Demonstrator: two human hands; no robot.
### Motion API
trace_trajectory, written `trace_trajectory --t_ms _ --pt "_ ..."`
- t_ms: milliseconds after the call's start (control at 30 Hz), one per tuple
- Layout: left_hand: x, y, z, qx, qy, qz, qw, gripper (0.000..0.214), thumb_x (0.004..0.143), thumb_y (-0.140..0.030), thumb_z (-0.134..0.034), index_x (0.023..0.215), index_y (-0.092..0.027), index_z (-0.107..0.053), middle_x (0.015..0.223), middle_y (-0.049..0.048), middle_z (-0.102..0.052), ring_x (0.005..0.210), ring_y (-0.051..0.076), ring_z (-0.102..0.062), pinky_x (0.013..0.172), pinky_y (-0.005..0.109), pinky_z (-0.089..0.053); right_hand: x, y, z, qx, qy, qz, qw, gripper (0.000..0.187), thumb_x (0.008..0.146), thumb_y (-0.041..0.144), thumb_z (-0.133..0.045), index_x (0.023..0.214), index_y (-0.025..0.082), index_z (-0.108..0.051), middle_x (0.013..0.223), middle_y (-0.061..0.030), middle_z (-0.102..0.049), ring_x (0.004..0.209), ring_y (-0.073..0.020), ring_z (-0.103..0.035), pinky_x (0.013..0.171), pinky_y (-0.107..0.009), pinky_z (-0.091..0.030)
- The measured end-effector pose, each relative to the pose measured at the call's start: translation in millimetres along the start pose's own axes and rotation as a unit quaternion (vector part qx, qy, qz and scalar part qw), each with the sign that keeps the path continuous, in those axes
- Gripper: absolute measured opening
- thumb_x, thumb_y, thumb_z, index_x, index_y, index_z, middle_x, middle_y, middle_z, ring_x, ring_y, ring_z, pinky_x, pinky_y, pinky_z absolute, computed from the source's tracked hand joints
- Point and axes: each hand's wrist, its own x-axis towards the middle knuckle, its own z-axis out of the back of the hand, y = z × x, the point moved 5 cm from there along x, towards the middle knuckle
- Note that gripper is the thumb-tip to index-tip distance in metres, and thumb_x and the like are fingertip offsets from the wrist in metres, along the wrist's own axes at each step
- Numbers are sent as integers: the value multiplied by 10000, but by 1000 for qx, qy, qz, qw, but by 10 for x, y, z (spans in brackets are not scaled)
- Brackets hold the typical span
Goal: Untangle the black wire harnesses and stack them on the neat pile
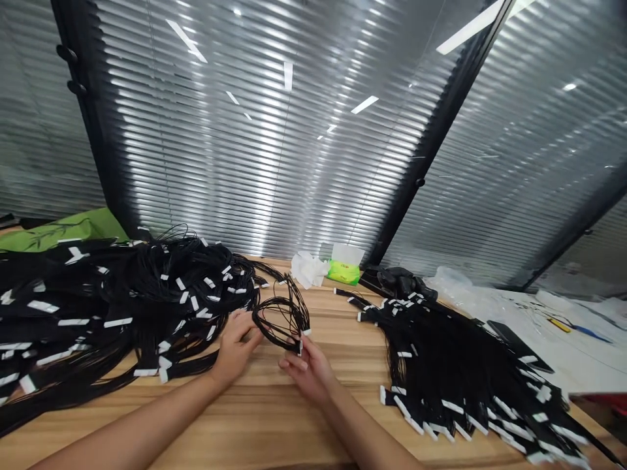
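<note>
Nearest to the camera, two bare forearms point(147, 424) coming in from the bottom edge, reaching over a wooden tabletop point(274, 427). Far on the left, a green cloth point(63, 232), and in front of it a large heap of black wires point(98, 307) with many white tags, spread over the left part of the table and lying just beside the left hand point(235, 349). That hand open, with fingers point(249, 336) loosely apart, the tips at the left edge of a small coil of thin black wires point(279, 320), apparently touching it but without clear grip. Coil lying between both hands, its long axis going nearly across the body from left to right, some loose strands rising toward the far side. Whether those strands joining the heap: impossible to tell. Right hand point(308, 372) nearer to the tagged end of the coil, thumb and fingers closed narrow, pinching the wires at a small white tag point(300, 346). Nothing standing between hands and coil. Farther away, crumpled white tissue point(308, 269) and a green tissue packet point(344, 273). On the right, a second, fanned bundle of tagged black wires point(465, 372), well apart from the right hand. Past it, a white plastic sheet point(514, 313).
</note>
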Motion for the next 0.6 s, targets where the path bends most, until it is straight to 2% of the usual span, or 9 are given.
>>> trace_trajectory --t_ms 67,167,300,433,500,600 --pt "-17 30 13 -32 -42 32 998 141 817 -346 -582 769 -223 -534 833 25 -625 840 190 -574 883 396 -435 29 27 6 2 7 7 1000 169 741 295 -731 767 202 -592 735 86 -606 394 -22 -217 611 -251 -450" --pt "-38 77 2 -120 -100 88 984 206 790 -316 -590 836 -234 -407 838 4 -542 818 155 -570 790 309 -474 80 33 22 1 12 15 1000 136 769 281 -702 766 195 -596 726 72 -603 392 -28 -238 596 -249 -451" --pt "-21 106 -39 -142 -130 125 973 299 784 -339 -586 981 -243 -383 953 31 -523 947 175 -572 902 341 -447 133 -32 24 -14 23 17 999 139 760 277 -708 748 194 -598 747 59 -620 398 -32 -273 583 -254 -448" --pt "35 169 -53 -122 -176 164 963 488 741 -360 -643 1150 -233 -410 1173 81 -463 1202 230 -435 1071 399 -306 155 -66 28 -25 21 28 999 187 714 287 -752 744 187 -597 723 58 -622 428 -41 -335 557 -241 -427" --pt "81 213 -123 -172 -151 194 954 516 780 -391 -603 1225 -233 -395 1195 88 -472 1207 232 -441 1057 396 -330 157 -57 38 -19 19 31 999 198 702 275 -763 743 181 -595 702 54 -615 442 -45 -362 555 -237 -420" --pt "147 209 -262 -235 -58 208 948 516 815 -439 -554 1259 -201 -440 1145 110 -572 1035 235 -585 903 382 -472 160 1 59 -10 16 38 999 187 709 264 -756 755 180 -596 686 53 -605 453 -52 -380 559 -241 -416"
